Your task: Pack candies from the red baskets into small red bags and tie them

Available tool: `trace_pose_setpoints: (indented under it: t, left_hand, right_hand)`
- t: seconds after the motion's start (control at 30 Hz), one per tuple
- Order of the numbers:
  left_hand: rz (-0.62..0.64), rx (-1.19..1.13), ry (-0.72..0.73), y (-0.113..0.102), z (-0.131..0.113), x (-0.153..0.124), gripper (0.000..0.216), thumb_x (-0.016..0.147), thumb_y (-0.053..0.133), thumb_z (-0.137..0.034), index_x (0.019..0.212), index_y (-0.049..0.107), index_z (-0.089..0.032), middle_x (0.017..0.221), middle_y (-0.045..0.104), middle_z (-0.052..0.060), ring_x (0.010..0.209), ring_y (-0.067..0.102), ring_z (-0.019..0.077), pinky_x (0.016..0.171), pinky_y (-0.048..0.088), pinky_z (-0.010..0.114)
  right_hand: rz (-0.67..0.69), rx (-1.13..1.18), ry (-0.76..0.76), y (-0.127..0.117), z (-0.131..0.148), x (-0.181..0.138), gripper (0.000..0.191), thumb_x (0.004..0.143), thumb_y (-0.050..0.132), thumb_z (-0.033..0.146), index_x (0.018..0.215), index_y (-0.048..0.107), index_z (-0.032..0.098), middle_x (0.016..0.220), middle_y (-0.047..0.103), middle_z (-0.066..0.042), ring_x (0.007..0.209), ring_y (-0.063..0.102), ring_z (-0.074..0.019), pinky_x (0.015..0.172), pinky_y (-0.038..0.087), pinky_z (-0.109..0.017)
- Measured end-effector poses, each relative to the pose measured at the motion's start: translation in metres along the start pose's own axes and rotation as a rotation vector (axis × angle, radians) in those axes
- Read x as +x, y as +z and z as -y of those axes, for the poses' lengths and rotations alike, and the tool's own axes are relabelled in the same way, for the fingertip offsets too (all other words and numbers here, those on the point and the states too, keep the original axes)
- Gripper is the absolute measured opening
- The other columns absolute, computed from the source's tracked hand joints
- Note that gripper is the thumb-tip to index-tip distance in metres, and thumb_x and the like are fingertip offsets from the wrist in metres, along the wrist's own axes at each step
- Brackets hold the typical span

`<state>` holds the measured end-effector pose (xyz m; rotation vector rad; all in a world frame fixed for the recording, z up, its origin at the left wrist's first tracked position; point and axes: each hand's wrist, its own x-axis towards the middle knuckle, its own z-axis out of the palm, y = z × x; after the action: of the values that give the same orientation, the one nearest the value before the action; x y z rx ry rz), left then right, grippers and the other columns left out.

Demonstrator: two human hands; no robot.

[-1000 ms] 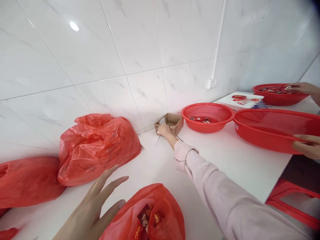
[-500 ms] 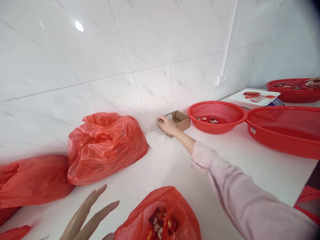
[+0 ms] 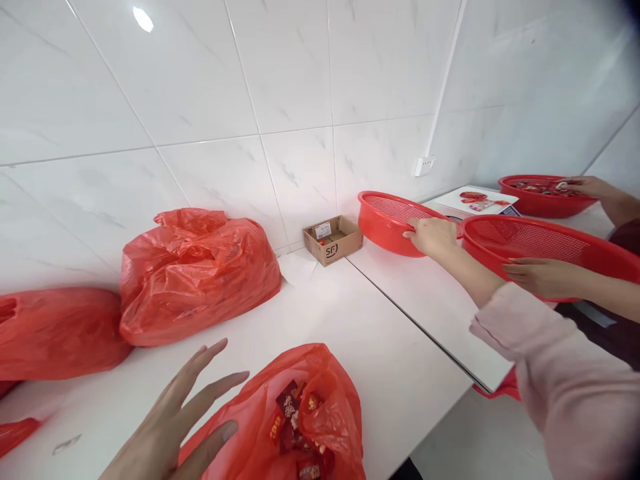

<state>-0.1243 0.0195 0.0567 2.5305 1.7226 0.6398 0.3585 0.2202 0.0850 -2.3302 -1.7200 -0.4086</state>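
My right hand [image 3: 434, 237] is closed on the near rim of a round red plastic basket [image 3: 383, 227], which tilts with its left side raised; its contents are hidden. My left hand [image 3: 187, 407] has its fingers spread and holds nothing. It hovers at the left edge of an open red plastic bag [image 3: 345, 400] in which small dark red packets [image 3: 290, 403] show. Left of the basket, a small cardboard box [image 3: 334, 250] stands against the wall with a little red item inside.
Full red bags [image 3: 200, 280] lie at the left along the tiled wall. At the right are a larger red basket [image 3: 480, 257], a scale [image 3: 453, 200] with red packets and a far red basket [image 3: 545, 208]. A co-worker's hand [image 3: 545, 277] touches the larger basket; another reaches the far one.
My right hand has left the cardboard box, moved right and taken hold of the round basket's rim, tilting the basket. A co-worker's arm has appeared at the larger basket. My left hand stays spread.
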Motion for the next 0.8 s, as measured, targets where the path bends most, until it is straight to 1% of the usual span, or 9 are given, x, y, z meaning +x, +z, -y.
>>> trace_pose_setpoints:
  t: [0.17,0.27,0.33,0.4,0.5,0.6,0.63,0.7,0.8]
  left_hand:
    - [0.034,0.051,-0.070,0.006,0.007,-0.019,0.039,0.087,0.046,-0.060,0.120,0.063,-0.047,0.153,0.037,-0.005,0.130,0.050,0.0334,0.096,0.051,0.052]
    - [0.085,0.089,-0.093,0.009,0.021,-0.035,0.039,0.086,0.047,-0.061,0.118,0.065,-0.047,0.150,0.043,-0.003,0.129,0.050,0.0343,0.097,0.050,0.054]
    - [0.163,0.105,-0.091,0.006,0.025,-0.038,0.040,0.084,0.053,-0.059,0.119,0.064,-0.046,0.148,0.046,-0.001,0.125,0.054,0.0344,0.093,0.053,0.051]
    - [0.212,0.113,-0.108,0.000,0.019,-0.033,0.043,0.082,0.056,-0.059,0.122,0.063,-0.044,0.149,0.045,0.000,0.120,0.059,0.0338,0.090,0.056,0.048]
    - [0.148,0.077,-0.191,-0.009,-0.005,-0.027,0.044,0.085,0.050,-0.059,0.126,0.059,-0.045,0.151,0.041,-0.001,0.121,0.057,0.0323,0.092,0.054,0.050]
    - [0.077,-0.046,-0.306,-0.012,-0.032,-0.041,0.045,0.086,0.048,-0.061,0.125,0.059,-0.044,0.151,0.040,-0.002,0.115,0.061,0.0298,0.075,0.060,0.038]
    - [0.040,-0.094,-0.370,-0.012,-0.041,-0.050,0.045,0.085,0.049,-0.061,0.124,0.060,-0.042,0.151,0.040,-0.002,0.112,0.062,0.0293,0.065,0.060,0.033]
    - [-0.080,-0.201,-0.507,-0.008,-0.059,-0.072,0.042,0.085,0.050,-0.059,0.119,0.062,-0.038,0.148,0.043,-0.002,0.113,0.061,0.0287,0.057,0.058,0.029]
    - [-0.269,-0.396,-0.591,-0.001,-0.090,-0.099,0.032,0.089,0.050,-0.051,0.111,0.063,-0.032,0.137,0.054,0.001,0.125,0.052,0.0272,0.088,0.056,0.038]
  right_hand:
    - [-0.081,0.045,-0.214,-0.027,-0.012,-0.108,0.024,0.089,0.054,0.043,0.101,0.070,0.029,0.091,0.073,-0.005,0.077,0.066,-0.0226,0.052,0.033,-0.029]
    - [-0.127,0.132,-0.443,-0.024,-0.021,-0.176,0.021,0.089,0.052,0.037,0.095,0.071,0.031,0.091,0.074,-0.002,0.065,0.064,-0.0191,0.047,0.030,-0.029]
    - [-0.082,0.144,-0.547,-0.014,-0.019,-0.205,0.024,0.088,0.048,0.026,0.092,0.071,0.032,0.090,0.074,-0.001,0.065,0.065,-0.0178,0.048,0.033,-0.028]
    - [0.002,0.114,-0.572,-0.001,-0.009,-0.218,0.030,0.087,0.045,0.016,0.091,0.071,0.031,0.087,0.073,-0.002,0.069,0.066,-0.0179,0.049,0.035,-0.028]
    - [0.076,0.148,-0.481,0.011,0.011,-0.218,0.034,0.088,0.044,0.015,0.105,0.069,0.029,0.102,0.072,-0.003,0.076,0.069,-0.0197,0.050,0.040,-0.027]
    - [0.033,0.439,-0.419,-0.003,0.027,-0.221,0.038,0.090,0.049,0.025,0.127,0.058,0.030,0.126,0.063,-0.004,0.089,0.068,-0.0210,0.063,0.050,-0.030]
    - [0.021,0.588,-0.409,-0.012,0.032,-0.226,0.038,0.091,0.050,0.029,0.129,0.056,0.030,0.123,0.064,-0.004,0.091,0.067,-0.0204,0.068,0.051,-0.031]
    - [0.052,0.893,-0.379,-0.033,0.044,-0.242,0.029,0.093,0.050,0.036,0.121,0.059,0.030,0.097,0.070,-0.002,0.080,0.066,-0.0180,0.066,0.051,-0.029]
    - [0.174,1.197,-0.365,-0.058,0.069,-0.271,0.021,0.096,0.045,0.041,0.098,0.062,0.029,0.060,0.055,0.003,0.052,0.054,-0.0147,0.051,0.045,-0.027]
